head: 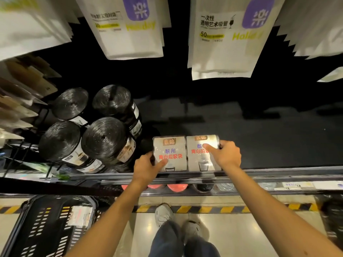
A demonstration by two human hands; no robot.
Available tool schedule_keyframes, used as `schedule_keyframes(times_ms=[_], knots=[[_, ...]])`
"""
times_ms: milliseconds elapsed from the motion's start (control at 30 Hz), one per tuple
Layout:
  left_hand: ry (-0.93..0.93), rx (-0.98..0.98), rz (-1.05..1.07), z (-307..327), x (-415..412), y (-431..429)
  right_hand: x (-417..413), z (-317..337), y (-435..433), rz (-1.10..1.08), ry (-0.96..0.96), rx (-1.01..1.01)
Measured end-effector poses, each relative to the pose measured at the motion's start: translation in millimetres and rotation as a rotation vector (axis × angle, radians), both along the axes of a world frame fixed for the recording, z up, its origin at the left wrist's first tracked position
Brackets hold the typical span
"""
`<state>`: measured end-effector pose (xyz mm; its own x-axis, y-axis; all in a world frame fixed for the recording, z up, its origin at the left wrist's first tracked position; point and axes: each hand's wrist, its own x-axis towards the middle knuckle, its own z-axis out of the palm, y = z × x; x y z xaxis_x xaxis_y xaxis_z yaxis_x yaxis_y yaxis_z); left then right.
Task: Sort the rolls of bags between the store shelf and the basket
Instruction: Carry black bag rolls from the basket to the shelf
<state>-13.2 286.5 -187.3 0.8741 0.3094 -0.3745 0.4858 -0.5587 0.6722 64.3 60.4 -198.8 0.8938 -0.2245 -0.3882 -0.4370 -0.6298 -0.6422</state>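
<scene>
A: Where are the clear-wrapped, beige-labelled rolls of bags?
B: Side by side, touching, at the front of the dark store shelf point(259, 141). The left hand point(146, 167) grasps the left roll point(169, 153), and the right hand point(224, 154) grasps the right roll point(195, 160). The black plastic basket point(42, 229) is on the floor.

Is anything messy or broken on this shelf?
Nothing stands out. The left hand grips the left white pack and the right hand the right white pack, side by side; the black rolls are stacked tidily beside them.

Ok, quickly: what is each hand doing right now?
Left hand: holds the left white pack, thumb on its front.
Right hand: holds the right white pack, thumb on its front.
</scene>
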Motion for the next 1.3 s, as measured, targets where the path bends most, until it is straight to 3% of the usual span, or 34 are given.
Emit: schedule_keyframes(times_ms=[233,600,767,867,1033,1300], knots=[[0.0,0.272,-0.02,-4,-10,-12,-25,0,-1,0.151,-0.106,-0.078],[-0.01,0.15,0.051,2,-2,-8,-25,0,-7,0.249,-0.08,-0.017],[0.02,0.112,-0.024,15,-12,-9,-16,18,-16,0.363,0.005,-0.026],[-0.001,0.157,-0.077,35,-23,-7,-32,33,-11,0.381,-0.048,-0.044],[0.003,0.188,-0.162,70,-57,1,-79,53,10,0.657,-0.165,-0.216],[0.068,0.222,-0.109,100,-146,48,-132,92,87,0.925,-0.235,-0.167]])
